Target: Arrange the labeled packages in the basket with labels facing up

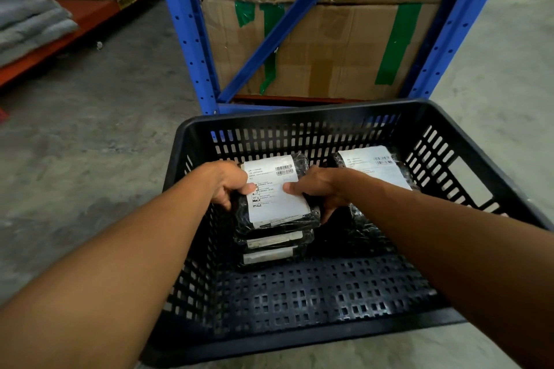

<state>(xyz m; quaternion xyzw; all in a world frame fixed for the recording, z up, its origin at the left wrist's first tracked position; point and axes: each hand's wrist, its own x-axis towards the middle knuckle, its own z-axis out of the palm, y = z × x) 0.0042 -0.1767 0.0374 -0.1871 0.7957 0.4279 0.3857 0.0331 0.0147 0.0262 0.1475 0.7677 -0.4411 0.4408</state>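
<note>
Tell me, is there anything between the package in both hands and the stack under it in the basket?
Nothing visible. The left hand and right hand grip the top package, label up, directly over the stack in the basket. Another labelled package lies to the right, clear of the way.

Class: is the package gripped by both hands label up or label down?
Label up. The top package, held by the left hand and right hand, shows its white barcode label facing the camera.
</note>
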